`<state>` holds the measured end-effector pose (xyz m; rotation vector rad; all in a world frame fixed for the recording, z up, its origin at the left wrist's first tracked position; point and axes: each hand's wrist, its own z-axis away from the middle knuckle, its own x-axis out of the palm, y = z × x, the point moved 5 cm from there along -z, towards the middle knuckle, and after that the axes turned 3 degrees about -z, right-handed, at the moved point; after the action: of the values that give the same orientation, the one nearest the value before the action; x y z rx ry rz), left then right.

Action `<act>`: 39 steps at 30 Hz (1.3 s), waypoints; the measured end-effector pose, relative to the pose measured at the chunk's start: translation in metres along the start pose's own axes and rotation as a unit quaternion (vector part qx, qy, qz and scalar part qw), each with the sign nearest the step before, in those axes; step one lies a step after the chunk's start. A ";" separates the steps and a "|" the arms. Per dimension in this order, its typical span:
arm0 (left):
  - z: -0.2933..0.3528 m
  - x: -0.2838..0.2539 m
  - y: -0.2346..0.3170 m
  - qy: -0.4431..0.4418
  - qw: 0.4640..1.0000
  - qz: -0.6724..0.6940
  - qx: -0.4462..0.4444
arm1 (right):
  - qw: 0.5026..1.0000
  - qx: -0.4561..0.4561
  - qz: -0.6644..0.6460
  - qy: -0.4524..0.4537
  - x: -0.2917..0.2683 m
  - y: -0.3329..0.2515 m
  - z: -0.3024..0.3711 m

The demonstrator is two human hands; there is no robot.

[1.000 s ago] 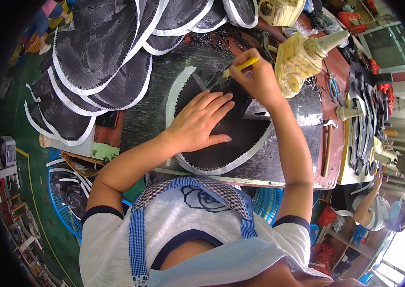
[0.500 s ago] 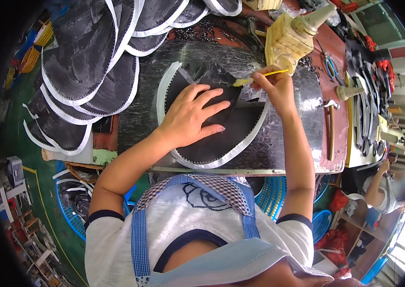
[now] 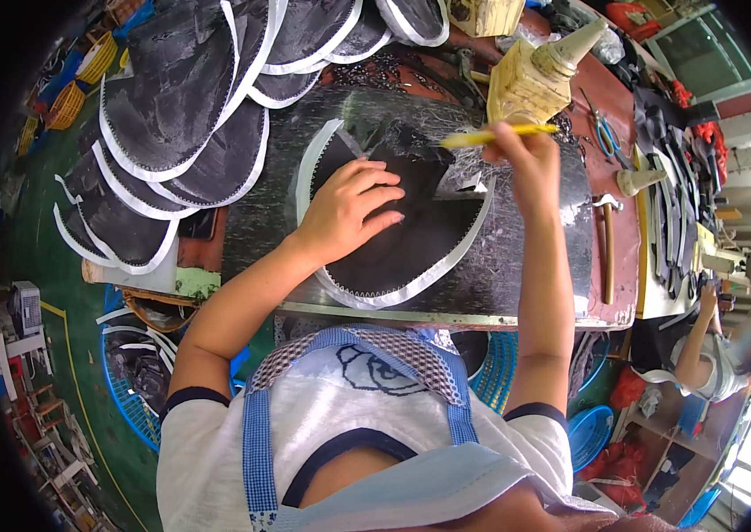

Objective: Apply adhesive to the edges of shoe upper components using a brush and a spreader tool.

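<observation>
In the head view, my left hand (image 3: 349,208) rests on the black piece (image 3: 402,257) on the board (image 3: 255,222), fingers slightly apart; my right hand (image 3: 526,164) pinches the brush (image 3: 473,139). I should press steadily, stroking thinly, sparing the white edging (image 3: 375,301). The bristles blur; the piece's far edge merges into the board.

Left hand (image 3: 349,208) hides part of black piece (image 3: 411,253). Brush (image 3: 466,139) blurry, middle behind right hand (image 3: 526,161). Far-left white-edged pieces (image 3: 180,89) cut off at far edge.
</observation>
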<state>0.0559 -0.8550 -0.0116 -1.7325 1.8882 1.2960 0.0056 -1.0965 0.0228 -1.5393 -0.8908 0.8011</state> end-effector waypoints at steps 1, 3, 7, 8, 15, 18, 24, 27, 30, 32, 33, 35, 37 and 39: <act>0.002 -0.001 0.000 -0.001 1.000 -0.001 0.001 | 0.998 -0.018 0.036 -0.038 0.026 -0.008 0.000; 0.005 -0.007 0.000 0.023 1.000 -0.015 -0.012 | 0.984 -0.049 0.083 -0.148 0.067 -0.003 -0.014; 0.005 -0.020 0.000 0.057 0.987 -0.088 -0.124 | 0.949 0.001 0.274 -0.155 0.043 0.012 -0.026; 0.008 -0.018 -0.001 0.053 0.978 -0.145 -0.142 | 0.938 0.018 0.314 -0.145 0.032 0.006 -0.025; 0.019 -0.024 -0.020 0.007 0.971 -0.128 -0.201 | 0.946 -0.056 0.253 -0.196 0.081 -0.001 0.013; 0.029 -0.044 -0.021 -0.026 0.963 -0.116 -0.242 | 0.925 -0.046 0.366 -0.088 0.006 0.011 -0.011; 0.033 -0.049 -0.014 0.031 0.970 -0.034 -0.239 | 0.901 -0.052 0.412 0.124 -0.091 0.017 -0.050; 0.036 -0.052 -0.008 0.075 0.970 0.027 -0.228 | 0.885 -0.029 0.460 0.069 -0.088 0.037 -0.056; 0.040 -0.053 -0.002 0.043 0.970 0.040 -0.235 | 0.956 -0.041 0.236 0.167 -0.125 0.040 -0.050; 0.043 -0.046 0.000 -0.012 0.971 -0.036 -0.236 | 0.993 0.045 0.046 0.100 -0.139 0.052 -0.032; 0.045 -0.043 0.001 -0.018 0.969 -0.035 -0.242 | 0.993 0.090 -0.063 0.039 -0.124 0.046 -0.021; 0.047 -0.041 0.002 -0.023 0.966 -0.058 -0.252 | 0.988 0.120 -0.095 0.006 -0.063 0.017 0.030; 0.048 -0.042 0.007 -0.016 0.970 -0.087 -0.225 | 0.988 0.140 0.000 -0.071 0.012 -0.017 0.090; 0.047 -0.042 0.007 -0.041 0.965 -0.115 -0.232 | 0.967 0.078 0.136 -0.202 0.046 -0.012 0.126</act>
<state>0.0431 -0.7932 -0.0048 -2.0011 1.3552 1.7821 -0.0828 -0.9957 0.0164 -1.3977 -0.8908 1.3880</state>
